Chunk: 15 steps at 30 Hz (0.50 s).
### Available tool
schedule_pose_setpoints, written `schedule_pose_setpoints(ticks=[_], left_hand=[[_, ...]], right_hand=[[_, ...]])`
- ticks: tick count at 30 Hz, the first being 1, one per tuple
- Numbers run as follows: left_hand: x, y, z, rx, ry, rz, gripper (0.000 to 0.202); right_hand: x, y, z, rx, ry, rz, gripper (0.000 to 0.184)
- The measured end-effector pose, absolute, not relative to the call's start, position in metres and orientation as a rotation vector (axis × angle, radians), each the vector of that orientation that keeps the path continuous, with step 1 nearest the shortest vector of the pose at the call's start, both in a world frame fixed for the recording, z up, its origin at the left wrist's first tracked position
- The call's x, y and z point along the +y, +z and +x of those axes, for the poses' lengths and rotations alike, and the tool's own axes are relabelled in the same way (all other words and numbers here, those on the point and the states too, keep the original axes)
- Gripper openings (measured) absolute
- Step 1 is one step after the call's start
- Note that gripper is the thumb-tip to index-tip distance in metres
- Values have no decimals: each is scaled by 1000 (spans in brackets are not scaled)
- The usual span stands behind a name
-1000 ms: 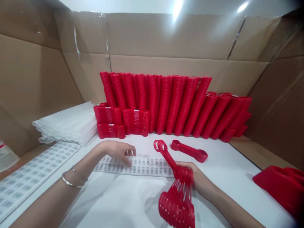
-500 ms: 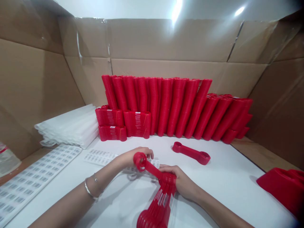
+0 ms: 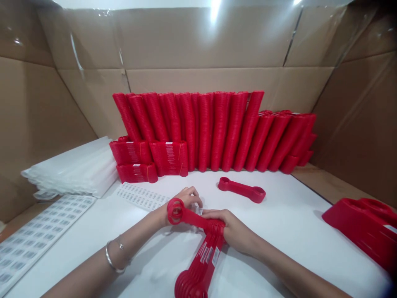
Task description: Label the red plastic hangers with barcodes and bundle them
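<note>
Across the surface (image 3: 294, 215), red stacks (image 3: 203, 132) are standing behind a label sheet (image 3: 142, 198) and a fanned red bundle (image 3: 198, 265). The right hand (image 3: 232, 229) is gripping the bundle; the left hand (image 3: 187, 198) is resting half-curled at the sheet, hold unclear.

Cardboard walls (image 3: 198, 43) — partly taped, perhaps

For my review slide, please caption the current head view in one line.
Right hand holding a bunch of red pieces, left hand at a sheet of labels, with red stacks behind.
</note>
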<state>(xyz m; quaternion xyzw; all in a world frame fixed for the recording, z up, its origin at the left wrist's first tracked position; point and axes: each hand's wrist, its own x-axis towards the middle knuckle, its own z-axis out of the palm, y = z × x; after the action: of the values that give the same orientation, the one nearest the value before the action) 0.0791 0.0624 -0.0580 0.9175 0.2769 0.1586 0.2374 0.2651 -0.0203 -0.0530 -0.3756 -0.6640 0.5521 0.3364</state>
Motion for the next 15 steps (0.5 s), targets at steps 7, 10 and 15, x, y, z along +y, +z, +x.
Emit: schedule_pose_setpoints(ticks=[7, 10, 15], left_hand=[[56, -67, 82, 753, 496, 2158, 24], [60, -66, 81, 844, 520, 1850, 21], [68, -41, 77, 1075, 819, 1627, 26]], right_hand=[[-13, -58, 276, -1697, 1377, -1083, 33], [-8, -59, 287, -1621, 1309, -1200, 40], [-7, -52, 301, -1531, 1156, -1305, 41]])
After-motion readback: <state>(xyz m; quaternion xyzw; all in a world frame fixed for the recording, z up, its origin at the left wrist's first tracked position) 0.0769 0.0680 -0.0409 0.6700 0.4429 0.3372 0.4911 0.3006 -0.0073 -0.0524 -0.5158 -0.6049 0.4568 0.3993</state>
